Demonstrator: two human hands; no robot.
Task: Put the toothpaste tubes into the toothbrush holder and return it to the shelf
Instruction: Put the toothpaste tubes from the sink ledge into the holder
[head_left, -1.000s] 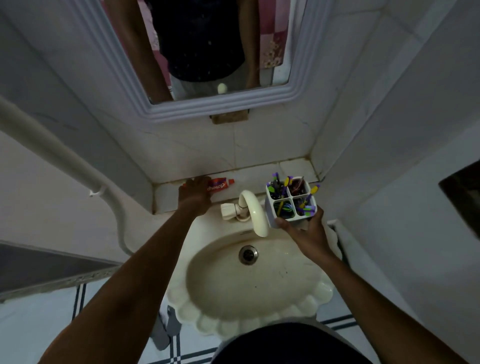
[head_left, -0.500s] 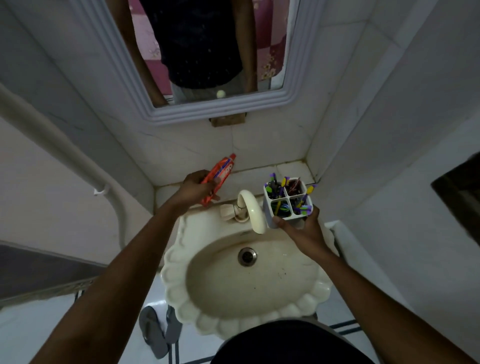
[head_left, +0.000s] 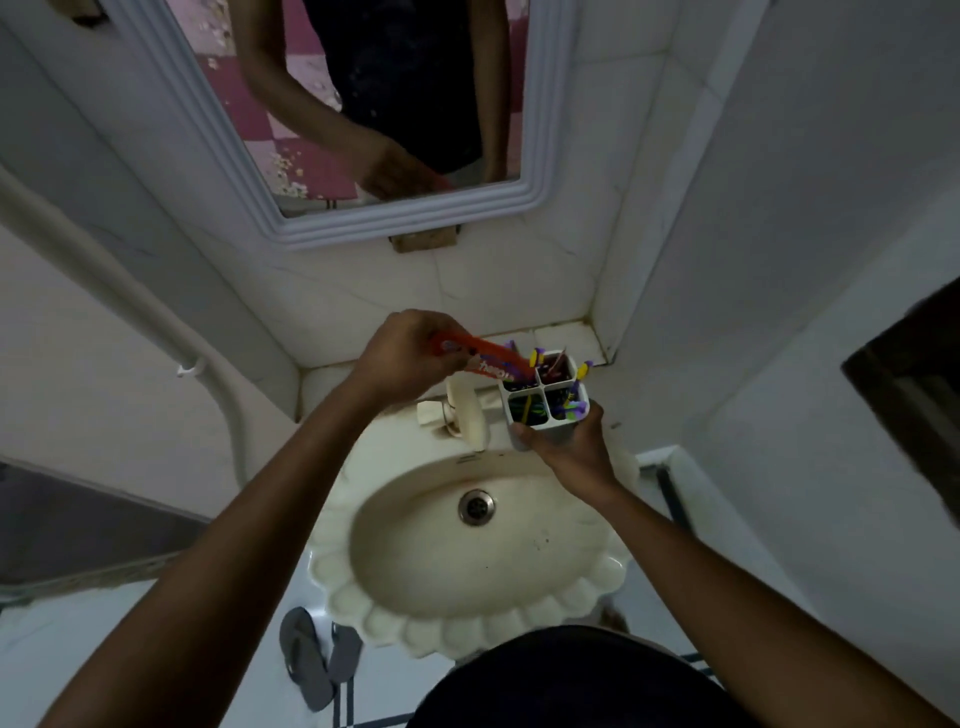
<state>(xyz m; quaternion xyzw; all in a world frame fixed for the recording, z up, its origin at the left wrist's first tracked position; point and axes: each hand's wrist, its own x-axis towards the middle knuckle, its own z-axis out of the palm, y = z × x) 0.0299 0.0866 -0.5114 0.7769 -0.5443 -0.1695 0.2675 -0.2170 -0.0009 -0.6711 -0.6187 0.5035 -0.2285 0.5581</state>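
The four-compartment toothbrush holder (head_left: 546, 402), full of toothbrushes, sits gripped in the right hand (head_left: 569, 452) above the sink (head_left: 467, 618). The left hand (head_left: 410, 353) pinches the toothpaste tube (head_left: 485, 361), its tip at the holder's rear-left compartment, below the mirror (head_left: 374, 104).

Over the sink (head_left: 395, 592), the left hand (head_left: 410, 351) tips a red toothpaste tube (head_left: 485, 359) into the white toothbrush holder (head_left: 545, 400), gripped by the right hand (head_left: 569, 449).
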